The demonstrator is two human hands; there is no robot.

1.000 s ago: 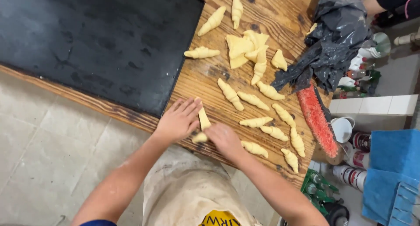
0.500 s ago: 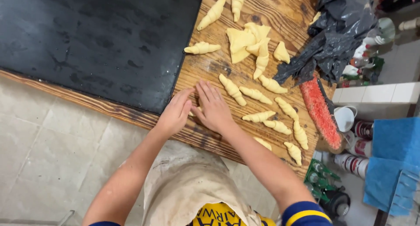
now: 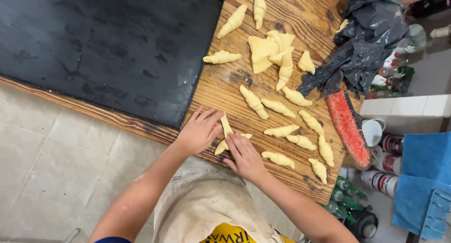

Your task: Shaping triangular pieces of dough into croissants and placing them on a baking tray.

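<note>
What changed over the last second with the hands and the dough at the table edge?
Both hands, left hand and right hand, have drawn back toward the near edge, rolling the pale yellow dough piece between them. The rolled dough crescents, black baking tray and red brush stayed put.

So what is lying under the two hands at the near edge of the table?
Under the left hand and right hand lies a piece of yellow dough on the wooden table. Its thin tip and an end show between them; the rest is covered.
</note>
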